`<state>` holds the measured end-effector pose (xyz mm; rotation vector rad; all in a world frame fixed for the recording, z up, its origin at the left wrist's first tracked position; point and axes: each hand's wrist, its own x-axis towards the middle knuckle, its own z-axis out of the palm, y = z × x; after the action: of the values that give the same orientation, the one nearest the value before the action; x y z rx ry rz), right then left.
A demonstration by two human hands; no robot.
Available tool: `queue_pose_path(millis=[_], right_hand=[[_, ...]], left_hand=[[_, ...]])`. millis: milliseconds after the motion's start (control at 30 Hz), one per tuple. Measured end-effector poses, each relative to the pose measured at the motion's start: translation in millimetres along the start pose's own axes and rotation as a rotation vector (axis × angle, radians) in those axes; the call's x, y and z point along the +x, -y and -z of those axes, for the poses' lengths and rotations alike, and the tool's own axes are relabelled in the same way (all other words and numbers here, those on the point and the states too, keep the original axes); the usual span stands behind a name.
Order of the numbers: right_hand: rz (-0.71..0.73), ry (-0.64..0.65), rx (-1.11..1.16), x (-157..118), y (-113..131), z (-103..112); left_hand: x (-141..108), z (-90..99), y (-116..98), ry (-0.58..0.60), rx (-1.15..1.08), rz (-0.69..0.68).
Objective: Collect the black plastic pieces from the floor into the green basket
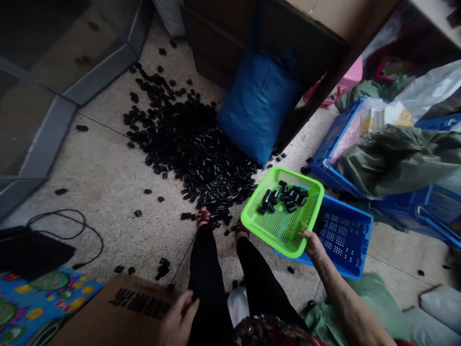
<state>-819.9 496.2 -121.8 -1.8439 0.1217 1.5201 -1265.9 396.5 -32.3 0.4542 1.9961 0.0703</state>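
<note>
My right hand (312,243) grips the near right rim of a bright green plastic basket (248,211), with fingers over its inner side. Several short black cylindrical pieces (288,196) lie in the basket's mesh bottom. It is held above a blue perforated crate (363,240), partly covering it. Low in the view, my left hand (180,317) hangs beside my leg, over a cardboard box (118,312). Its thumb and fingers are slightly apart, and nothing shows in them. A wide heap of the same black pieces (201,149) spreads over the floor before my feet.
A full blue sack (257,105) leans at the heap's far side. More blue crates (324,154) with bags stand at right. Dark glass-like panels (54,91) edge the left. A black cable (86,226) lies at lower left, and stray black pieces (61,191) dot the floor.
</note>
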Motion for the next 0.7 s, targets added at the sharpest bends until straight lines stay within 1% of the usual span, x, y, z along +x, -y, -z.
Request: queue_pose_path(millis=[33, 100, 133, 200, 267, 300, 400, 467, 533, 600, 633, 700], right_hand=[[0.006, -0.007, -0.019, -0.8, -7.4, -7.2], [0.046, -0.047, -0.061, -4.2, -20.1, -19.9], [0.071, -0.079, -0.079, -6.3, -25.2, -25.5], [0.107, -0.164, -0.103, -8.9, -33.8, -36.3], [0.122, -0.229, -0.107, -6.9, -42.1, -48.1], [0.127, -0.255, -0.108, -3.3, -47.0, -54.7], [0.146, -0.311, -0.105, 17.0, -64.7, -76.6], [0.166, -0.35, -0.111, 35.3, -76.6, -90.7], [0.206, -0.41, -0.165, 53.7, -85.2, -102.4], [0.263, -0.5, -0.278, 70.3, -88.7, -111.0], [0.293, -0.541, -0.335, 77.9, -88.5, -114.2], [0.338, -0.605, -0.421, 92.3, -85.2, -119.8]], left_hand=[[18.1, 3.6, -5.8, 0.032, -0.039, -0.027], [61.0, 2.9, -23.5, 0.062, -0.136, -0.059], [83.0, -0.3, -33.0, 0.053, -0.195, -0.046], [123.0, -9.6, -48.8, 0.029, -0.314, 0.037], [155.9, -21.0, -58.3, 0.05, -0.384, 0.105], [170.2, -27.7, -60.9, 0.082, -0.394, 0.114], [210.0, -52.9, -63.5, 0.214, -0.377, 0.089], [237.0, -72.3, -62.2, 0.268, -0.368, 0.074], [264.2, -89.8, -58.7, 0.259, -0.349, 0.071], [289.9, -101.8, -53.3, 0.215, -0.339, 0.08], [301.7, -105.0, -50.6, 0.197, -0.341, 0.09], [323.7, -105.7, -46.8, 0.182, -0.351, 0.114]])
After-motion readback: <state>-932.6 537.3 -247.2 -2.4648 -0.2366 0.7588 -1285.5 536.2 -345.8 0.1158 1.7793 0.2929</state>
